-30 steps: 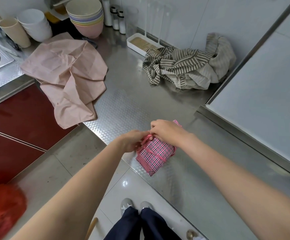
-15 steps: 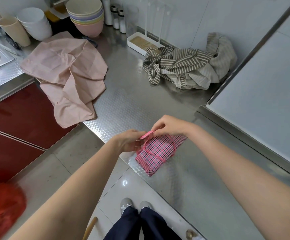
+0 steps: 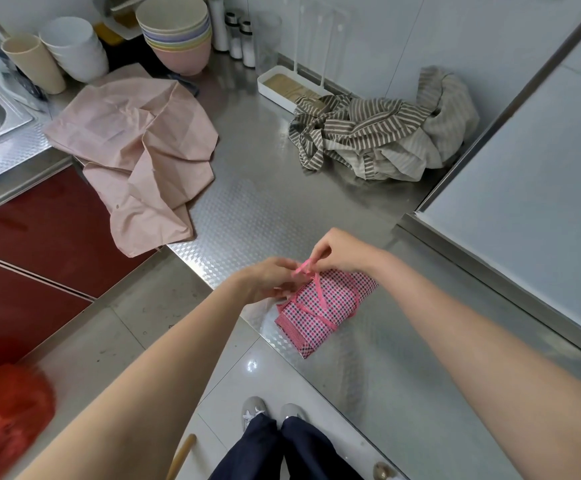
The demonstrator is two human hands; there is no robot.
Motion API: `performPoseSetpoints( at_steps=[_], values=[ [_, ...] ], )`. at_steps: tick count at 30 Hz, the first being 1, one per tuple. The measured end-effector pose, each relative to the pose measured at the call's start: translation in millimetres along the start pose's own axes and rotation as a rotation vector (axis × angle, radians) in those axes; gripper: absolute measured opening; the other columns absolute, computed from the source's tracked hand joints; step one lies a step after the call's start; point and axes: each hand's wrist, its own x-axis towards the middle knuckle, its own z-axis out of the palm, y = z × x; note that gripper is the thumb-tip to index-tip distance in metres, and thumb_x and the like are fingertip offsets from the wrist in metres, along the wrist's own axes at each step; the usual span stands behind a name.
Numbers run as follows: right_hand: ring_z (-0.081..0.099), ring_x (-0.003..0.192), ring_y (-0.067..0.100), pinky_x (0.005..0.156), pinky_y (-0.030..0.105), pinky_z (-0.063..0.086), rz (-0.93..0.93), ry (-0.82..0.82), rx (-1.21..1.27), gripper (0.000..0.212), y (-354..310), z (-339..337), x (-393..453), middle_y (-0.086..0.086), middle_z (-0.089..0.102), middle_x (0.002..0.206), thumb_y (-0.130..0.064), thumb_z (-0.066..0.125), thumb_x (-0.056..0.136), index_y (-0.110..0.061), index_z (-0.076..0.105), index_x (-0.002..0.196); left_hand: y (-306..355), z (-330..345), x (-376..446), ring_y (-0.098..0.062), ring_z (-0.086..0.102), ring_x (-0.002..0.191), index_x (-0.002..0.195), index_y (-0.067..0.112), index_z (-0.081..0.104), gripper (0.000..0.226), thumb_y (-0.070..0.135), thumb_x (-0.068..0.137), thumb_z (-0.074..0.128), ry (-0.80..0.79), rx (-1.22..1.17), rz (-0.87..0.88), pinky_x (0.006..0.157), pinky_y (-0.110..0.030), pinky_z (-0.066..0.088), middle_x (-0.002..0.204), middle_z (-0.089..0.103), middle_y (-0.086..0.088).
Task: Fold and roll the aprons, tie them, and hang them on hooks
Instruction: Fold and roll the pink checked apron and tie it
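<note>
Fingers [image 3: 317, 252] of the right hand [image 3: 342, 249] pinch the pink strap [image 3: 303, 265] just above the rolled checked apron [image 3: 323, 308], thumb and forefinger closed on the ribbon's loop. Fingers of the left hand [image 3: 268, 278] curl at the roll's near end, touching the strap there; whether they grip it cannot be told, since the fingertips are blurred. The pink strap crosses the roll in a diagonal wrap. The roll lies on the steel tabletop [image 3: 254, 209], close to its front edge, tilted with one end pointing toward the person's feet. Farther back on the left, a pale pink apron [image 3: 143, 147] lies unfolded and creased, one corner hanging over the edge above a red cabinet front [image 3: 39, 230]. Back right, a striped apron [image 3: 379, 136] sits in a crumpled heap against the wall. Behind these stand stacked bowls [image 3: 178, 36], white cups [image 3: 74, 46], and a white tray [image 3: 282, 86].
</note>
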Motion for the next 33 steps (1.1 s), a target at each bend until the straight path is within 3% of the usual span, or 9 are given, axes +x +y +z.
performPoseSetpoints(
  at_steps=[3,7,10,15,19,22,24,27,33],
  values=[
    [0.063,0.076,0.019,0.063,0.018,0.040,-0.060,0.057,-0.192,0.016,-4,-1,2,0.013,0.072,0.083,-0.002,0.066,0.077,-0.006,0.075,0.088,-2,6,2,-0.008,0.044,0.060,0.087,0.013,0.064,0.007,0.018,0.090,0.060,-0.002,0.035,0.053,0.057,-0.018,0.042,0.071,0.051,0.001],
    [0.060,0.084,0.020,0.077,0.028,0.045,-0.158,0.122,-0.364,0.012,-4,1,5,0.009,0.067,0.088,-0.003,0.063,0.079,-0.004,0.070,0.089,1,16,4,-0.010,0.041,0.064,0.081,0.013,0.060,0.018,0.020,0.094,0.052,0.044,-0.072,0.065,0.062,-0.021,0.036,0.071,0.050,0.000],
    [0.048,0.078,0.019,0.075,0.031,0.040,-0.201,0.187,-0.381,0.009,-3,2,3,0.006,0.051,0.082,-0.001,0.064,0.078,-0.006,0.056,0.078,2,16,3,-0.009,0.043,0.062,0.075,0.014,0.061,0.029,0.023,0.093,0.039,0.031,-0.253,-0.014,0.063,-0.023,0.033,0.070,0.057,0.003],
    [0.055,0.082,0.026,0.072,0.033,0.040,-0.268,0.235,-0.384,0.009,-4,11,2,0.014,0.059,0.088,-0.002,0.066,0.078,-0.002,0.058,0.075,2,17,7,-0.007,0.040,0.052,0.068,0.015,0.057,0.045,0.043,0.096,0.037,0.069,-0.349,-0.124,0.055,-0.021,0.032,0.061,0.054,0.006],
    [0.055,0.085,0.025,0.076,0.033,0.041,-0.292,0.203,-0.372,0.014,-5,15,2,0.012,0.059,0.090,-0.006,0.068,0.076,-0.010,0.056,0.070,3,22,11,-0.005,0.035,0.033,0.059,0.014,0.043,0.036,0.017,0.094,0.047,0.130,-0.468,-0.125,0.035,-0.017,0.030,0.042,0.041,0.004],
    [0.051,0.080,0.019,0.068,0.025,0.035,-0.234,0.126,-0.401,0.014,-11,14,-1,0.008,0.060,0.084,-0.014,0.073,0.073,-0.008,0.061,0.070,5,24,12,-0.009,0.030,0.033,0.056,0.011,0.040,0.034,0.002,0.089,0.043,0.295,-0.320,-0.155,0.040,-0.018,0.026,0.040,0.036,0.000],
    [0.052,0.068,0.013,0.059,0.021,0.035,-0.179,-0.020,-0.251,0.014,-19,13,-5,0.003,0.062,0.071,-0.013,0.077,0.068,-0.012,0.063,0.065,8,25,13,-0.011,0.028,0.029,0.055,0.008,0.038,0.034,-0.006,0.085,0.034,0.414,-0.223,-0.147,0.043,-0.018,0.024,0.040,0.033,-0.004],
    [0.060,0.067,0.006,0.069,0.022,0.047,-0.111,-0.254,0.000,0.014,-23,9,-10,-0.004,0.067,0.068,-0.011,0.081,0.066,-0.017,0.068,0.064,7,25,18,-0.015,0.042,0.039,0.056,0.005,0.041,0.035,-0.005,0.089,0.033,0.491,-0.237,-0.146,0.041,-0.020,0.034,0.054,0.039,-0.008],
    [0.061,0.049,0.004,0.053,0.014,0.052,0.045,0.080,0.744,0.016,-9,3,-12,-0.001,0.066,0.054,0.007,0.062,0.083,-0.005,0.058,0.073,5,21,17,-0.012,0.047,0.048,0.067,0.009,0.052,0.031,0.012,0.097,0.045,0.384,-0.450,-0.144,0.044,-0.022,0.042,0.062,0.052,-0.004]
  ],
)
